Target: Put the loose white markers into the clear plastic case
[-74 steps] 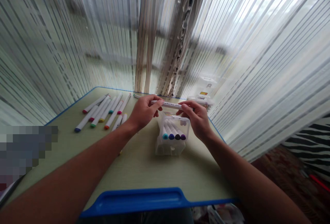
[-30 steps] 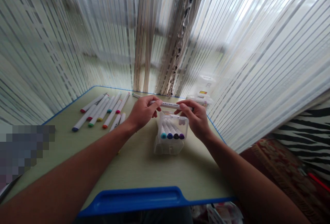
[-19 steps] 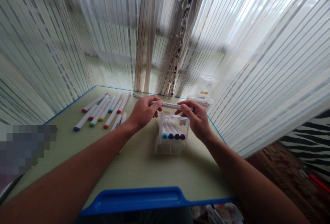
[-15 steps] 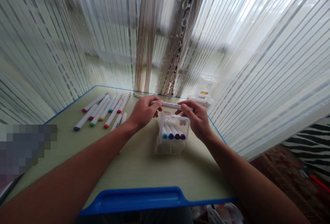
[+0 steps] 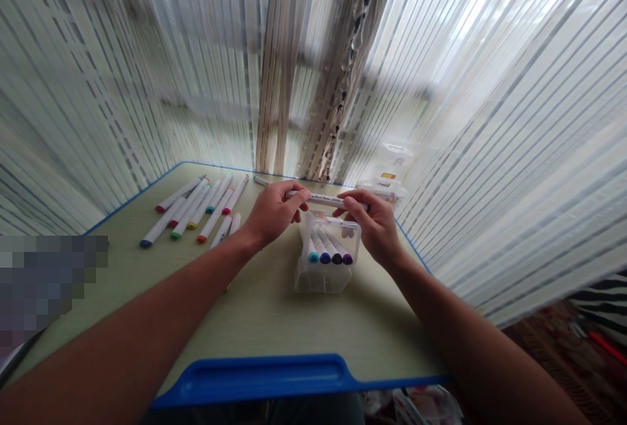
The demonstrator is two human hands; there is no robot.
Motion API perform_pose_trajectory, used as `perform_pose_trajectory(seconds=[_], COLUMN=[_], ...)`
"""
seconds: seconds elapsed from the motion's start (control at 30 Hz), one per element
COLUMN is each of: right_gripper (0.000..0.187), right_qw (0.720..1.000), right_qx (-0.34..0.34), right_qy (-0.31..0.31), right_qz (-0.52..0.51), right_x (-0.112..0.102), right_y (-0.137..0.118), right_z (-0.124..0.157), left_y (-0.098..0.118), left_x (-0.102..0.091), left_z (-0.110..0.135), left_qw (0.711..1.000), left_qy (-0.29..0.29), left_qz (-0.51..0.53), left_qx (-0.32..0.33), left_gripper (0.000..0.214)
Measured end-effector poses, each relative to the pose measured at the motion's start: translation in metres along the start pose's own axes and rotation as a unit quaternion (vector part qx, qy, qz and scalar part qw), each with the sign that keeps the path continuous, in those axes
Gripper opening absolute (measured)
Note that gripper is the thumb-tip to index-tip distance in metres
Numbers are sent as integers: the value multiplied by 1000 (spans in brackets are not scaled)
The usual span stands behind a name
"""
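Clear case (image 5: 323,275) sat near-centre. Just above it, left hand (image 5: 272,213) and right hand (image 5: 375,226) each pinched one end of a white marker (image 5: 323,200), held level. Likely light, rigid, slick barrel; best gripped near the ends. Loose markers (image 5: 196,209) lay far left.

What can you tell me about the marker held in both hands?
The marker is a slim white barrel, plastic by its look, with small dark print along its side. It lies roughly level, raised above the far end of the clear box. The left hand pinches its left end and the right hand its right end. Both caps are hidden.
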State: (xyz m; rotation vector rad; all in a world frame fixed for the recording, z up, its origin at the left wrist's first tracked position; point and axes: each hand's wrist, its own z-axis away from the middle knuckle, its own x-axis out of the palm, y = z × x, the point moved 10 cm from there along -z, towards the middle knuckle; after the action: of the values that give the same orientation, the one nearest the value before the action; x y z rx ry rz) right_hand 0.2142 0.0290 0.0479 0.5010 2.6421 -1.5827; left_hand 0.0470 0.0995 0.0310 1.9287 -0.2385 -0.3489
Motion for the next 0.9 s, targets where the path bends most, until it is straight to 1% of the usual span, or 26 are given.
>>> perform_pose_trajectory(seconds=[0.57,0.9], right_gripper=[29,26], right_qw=[1000,999], right_qx=[-7,-20], right_qy=[-1,0], right_qz=[11,28], right_x=[0,0], right_y=[-2,-6], right_z=[0,0], left_y=[-3,-3], left_x=[2,1], left_z=[-1,-1], left_qw=[1000,1000], left_qy=[-6,-5], left_qz=[2,-1], left_qx=[1,2], left_gripper=[23,23])
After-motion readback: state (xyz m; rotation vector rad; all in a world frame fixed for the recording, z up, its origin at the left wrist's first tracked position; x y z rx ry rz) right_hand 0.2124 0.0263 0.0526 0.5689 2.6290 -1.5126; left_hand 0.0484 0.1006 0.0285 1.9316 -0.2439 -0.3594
